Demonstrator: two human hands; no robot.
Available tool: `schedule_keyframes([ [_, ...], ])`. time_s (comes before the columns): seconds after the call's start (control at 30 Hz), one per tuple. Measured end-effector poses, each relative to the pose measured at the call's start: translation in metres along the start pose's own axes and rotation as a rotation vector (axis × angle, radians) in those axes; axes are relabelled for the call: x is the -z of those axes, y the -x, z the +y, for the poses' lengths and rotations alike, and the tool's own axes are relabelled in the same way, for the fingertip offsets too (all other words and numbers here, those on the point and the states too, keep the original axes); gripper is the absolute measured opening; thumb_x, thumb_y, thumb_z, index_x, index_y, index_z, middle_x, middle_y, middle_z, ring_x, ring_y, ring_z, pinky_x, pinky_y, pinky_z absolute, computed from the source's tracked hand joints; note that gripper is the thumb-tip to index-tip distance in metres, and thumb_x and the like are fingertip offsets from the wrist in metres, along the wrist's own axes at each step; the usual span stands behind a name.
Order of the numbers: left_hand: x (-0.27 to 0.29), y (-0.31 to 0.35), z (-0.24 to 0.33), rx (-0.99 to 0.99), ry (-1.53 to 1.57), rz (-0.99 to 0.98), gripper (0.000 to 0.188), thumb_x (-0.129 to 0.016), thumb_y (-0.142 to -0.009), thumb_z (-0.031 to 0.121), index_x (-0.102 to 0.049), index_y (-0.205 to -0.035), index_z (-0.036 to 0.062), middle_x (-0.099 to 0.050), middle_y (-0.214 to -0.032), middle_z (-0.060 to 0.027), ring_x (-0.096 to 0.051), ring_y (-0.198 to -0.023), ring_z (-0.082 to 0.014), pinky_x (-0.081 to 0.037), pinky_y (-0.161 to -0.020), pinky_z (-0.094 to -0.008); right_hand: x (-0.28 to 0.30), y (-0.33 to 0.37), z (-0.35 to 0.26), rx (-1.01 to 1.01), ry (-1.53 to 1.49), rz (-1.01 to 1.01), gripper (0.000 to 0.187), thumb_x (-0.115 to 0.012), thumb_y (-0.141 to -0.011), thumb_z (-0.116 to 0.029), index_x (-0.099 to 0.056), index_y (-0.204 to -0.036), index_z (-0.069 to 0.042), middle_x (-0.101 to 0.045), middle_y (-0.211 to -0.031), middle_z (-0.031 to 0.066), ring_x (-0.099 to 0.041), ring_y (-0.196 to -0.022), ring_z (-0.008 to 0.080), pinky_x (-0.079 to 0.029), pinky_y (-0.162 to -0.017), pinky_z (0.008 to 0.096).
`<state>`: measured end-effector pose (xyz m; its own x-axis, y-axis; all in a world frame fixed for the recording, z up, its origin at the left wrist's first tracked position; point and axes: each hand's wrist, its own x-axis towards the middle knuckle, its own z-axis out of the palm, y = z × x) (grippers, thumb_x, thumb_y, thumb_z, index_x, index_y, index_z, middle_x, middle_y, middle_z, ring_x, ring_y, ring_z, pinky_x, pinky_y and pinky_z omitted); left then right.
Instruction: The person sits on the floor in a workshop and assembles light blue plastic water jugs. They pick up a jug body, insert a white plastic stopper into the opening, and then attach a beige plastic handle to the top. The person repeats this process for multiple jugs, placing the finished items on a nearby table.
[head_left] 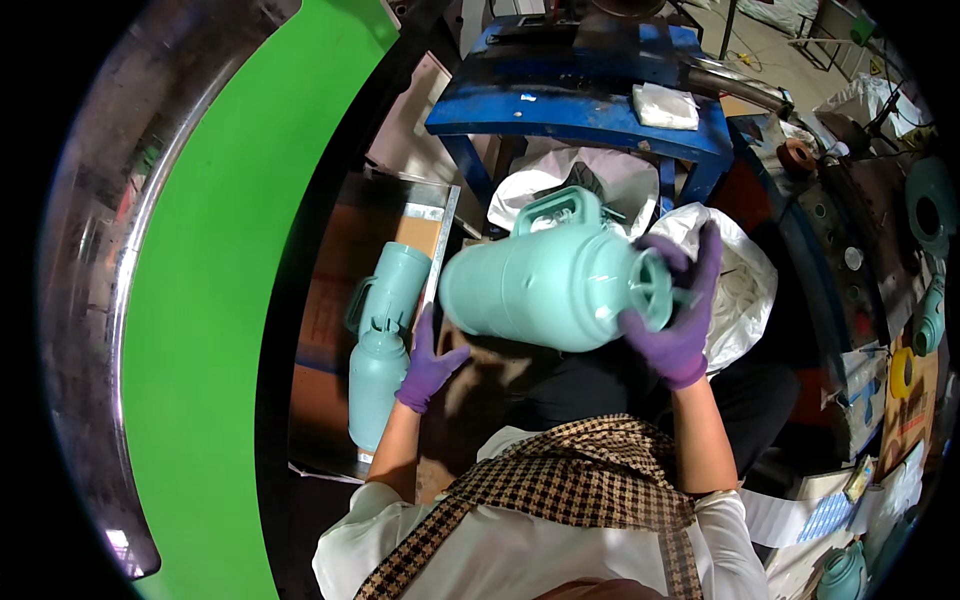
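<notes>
A large mint-green plastic thermos flask body (535, 285) lies sideways in the air before me, its handle loop (557, 213) on the far side. My right hand (680, 325), in a purple glove, grips its open ring-shaped neck at the right end; the hand is slightly blurred. My left hand (430, 372), gloved likewise, is just below the flask's left end with thumb and fingers spread, apart from it. Two similar flask bodies, one (395, 280) behind the other (378, 385), lie in a cardboard-lined box (325, 300) beside my left hand.
A green conveyor belt (200, 300) curves along the left. Ahead stands a blue metal table (580, 115) with a folded white cloth (665, 106). White sacks (735, 285) sit below and right of it. A cluttered dark bench (840, 250) fills the right side, with yellow tape (903, 372).
</notes>
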<state>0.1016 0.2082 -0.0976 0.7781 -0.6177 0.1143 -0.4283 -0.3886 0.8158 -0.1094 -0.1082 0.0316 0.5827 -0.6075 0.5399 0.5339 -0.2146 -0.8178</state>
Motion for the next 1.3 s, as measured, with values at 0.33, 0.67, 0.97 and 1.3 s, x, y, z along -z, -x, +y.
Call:
schedule_keyframes([
  [0.33, -0.058, -0.072, 0.210, -0.697, -0.094, -0.337, 0.092, -0.089, -0.060, 0.039, -0.053, -0.136, 0.0015, -0.054, -0.132, -0.0215, -0.052, -0.124, -0.0399, -0.038, -0.108, -0.0506, -0.012, 0.019, 0.004, 0.012, 0.190, -0.308, 0.121, -0.091, -0.050, -0.056, -0.037, -0.137, 0.008, -0.044, -0.139, 0.0226, -0.050, -0.126, 0.0342, -0.042, -0.106, 0.0412],
  [0.67, -0.093, -0.073, 0.222, -0.793, -0.180, -0.214, 0.064, -0.086, -0.054, 0.044, -0.069, -0.106, 0.0097, -0.068, -0.111, -0.0081, -0.061, -0.114, -0.0299, -0.040, -0.093, -0.0493, 0.005, 0.082, -0.003, 0.307, 0.995, -0.232, 0.061, -0.080, -0.076, -0.049, -0.062, -0.121, -0.013, -0.063, -0.117, 0.0126, -0.069, -0.084, 0.0291, -0.055, -0.065, 0.0342],
  [0.97, -0.119, -0.063, 0.204, -0.945, -0.364, -0.362, 0.069, -0.075, -0.064, 0.064, -0.072, -0.113, 0.0149, -0.069, -0.121, -0.0027, -0.059, -0.124, -0.0259, -0.030, -0.107, -0.0652, 0.014, 0.120, 0.034, -0.131, 1.200, -0.408, 0.030, -0.079, -0.071, -0.031, -0.068, -0.095, -0.016, -0.059, -0.108, 0.0064, -0.067, -0.075, 0.0251, -0.054, -0.063, 0.0398],
  [1.3, -0.116, -0.172, 0.191, -0.857, 0.080, -0.028, 0.069, -0.091, -0.053, 0.023, -0.067, -0.115, 0.0073, -0.066, -0.121, -0.0125, -0.062, -0.116, -0.0336, -0.046, -0.101, -0.0467, 0.119, 0.043, 0.019, -0.145, 1.019, -0.229, 0.026, -0.072, -0.084, -0.020, -0.071, -0.108, -0.010, -0.068, -0.116, 0.0142, -0.066, -0.102, 0.0372, -0.055, -0.085, 0.0439],
])
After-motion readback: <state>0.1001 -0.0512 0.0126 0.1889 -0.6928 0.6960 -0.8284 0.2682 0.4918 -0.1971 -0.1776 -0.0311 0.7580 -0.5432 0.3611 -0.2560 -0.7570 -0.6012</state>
